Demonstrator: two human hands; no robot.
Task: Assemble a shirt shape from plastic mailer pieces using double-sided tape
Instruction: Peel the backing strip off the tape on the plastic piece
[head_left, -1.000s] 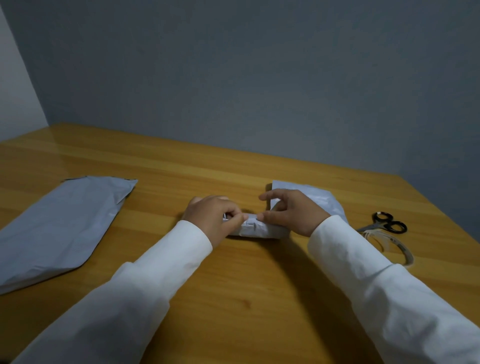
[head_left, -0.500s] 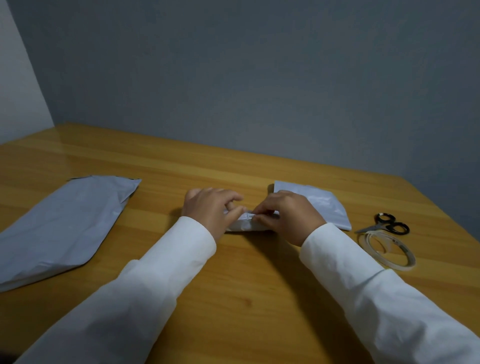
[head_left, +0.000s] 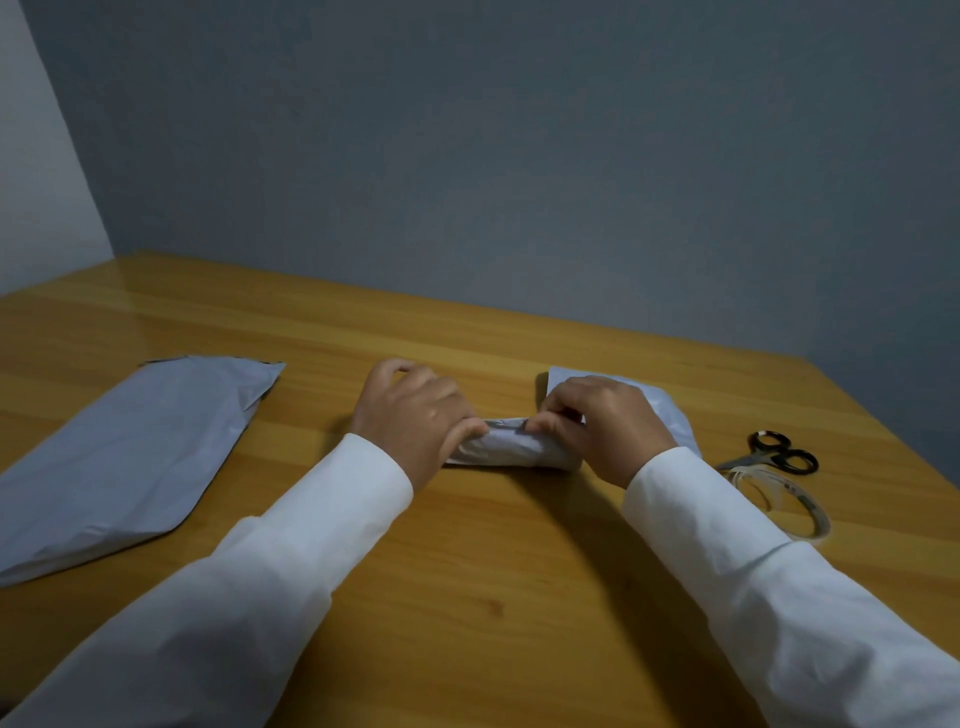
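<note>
A small grey mailer piece (head_left: 501, 451), folded and crumpled, lies on the wooden table (head_left: 493, 571) at the centre. My left hand (head_left: 415, 415) pinches its left end and my right hand (head_left: 605, 426) pinches its right end, thumbs meeting on the top edge. Behind my right hand lies another small grey mailer piece (head_left: 670, 410), partly hidden. A large grey mailer piece (head_left: 130, 452) lies flat at the left. A roll of double-sided tape (head_left: 784, 501) rests at the right.
Black-handled scissors (head_left: 774, 457) lie just beyond the tape roll near the table's right edge. A grey wall stands behind the table's far edge. White sleeves cover both forearms.
Both hands have shifted on the small piece; the fingers now pinch its top edge closer together, and the piece looks more rolled. The view has drifted slightly.
</note>
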